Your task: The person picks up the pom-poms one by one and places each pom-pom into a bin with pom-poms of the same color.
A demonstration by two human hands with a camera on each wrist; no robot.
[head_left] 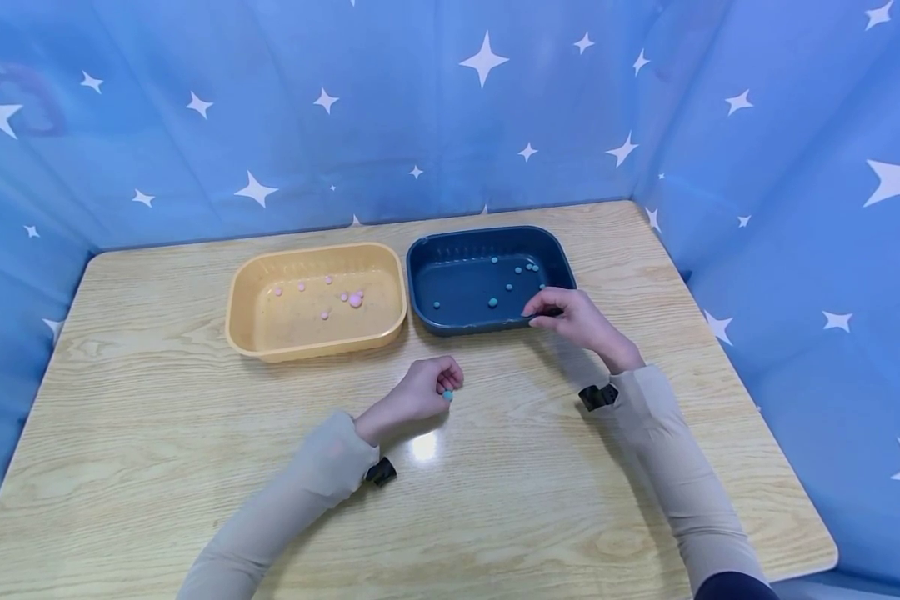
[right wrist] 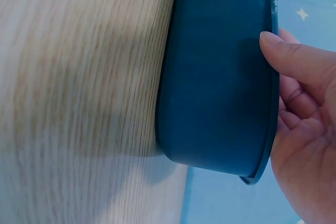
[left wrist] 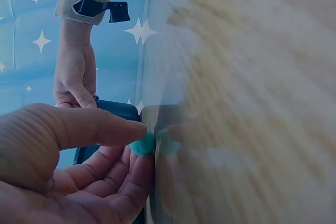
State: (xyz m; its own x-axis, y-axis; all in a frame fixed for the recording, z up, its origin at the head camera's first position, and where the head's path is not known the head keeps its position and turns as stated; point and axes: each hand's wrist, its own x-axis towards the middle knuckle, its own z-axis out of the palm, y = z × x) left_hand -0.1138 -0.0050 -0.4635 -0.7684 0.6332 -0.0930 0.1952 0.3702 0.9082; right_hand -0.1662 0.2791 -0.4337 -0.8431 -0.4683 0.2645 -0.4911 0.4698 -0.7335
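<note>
My left hand [head_left: 423,389] is low over the table in front of the two tubs. In the left wrist view a small teal ball [left wrist: 143,144] sits between the thumb tip and a curled finger, close to the tabletop. With thumb outside and fingers inside, my right hand [head_left: 572,318] grips the front right rim of the dark blue plastic tub [head_left: 461,325]. The right wrist view shows the thumb [right wrist: 294,59] over that rim. Several small teal balls, one being this ball [head_left: 492,302], lie scattered on the tub's floor.
A yellow plastic tub [head_left: 307,348] stands left of the blue one, nearly touching it. Inside are several pink balls, the largest [head_left: 356,300] right of the middle. The wooden table [head_left: 120,433] is bordered behind and at the sides by a blue star-patterned curtain [head_left: 420,100].
</note>
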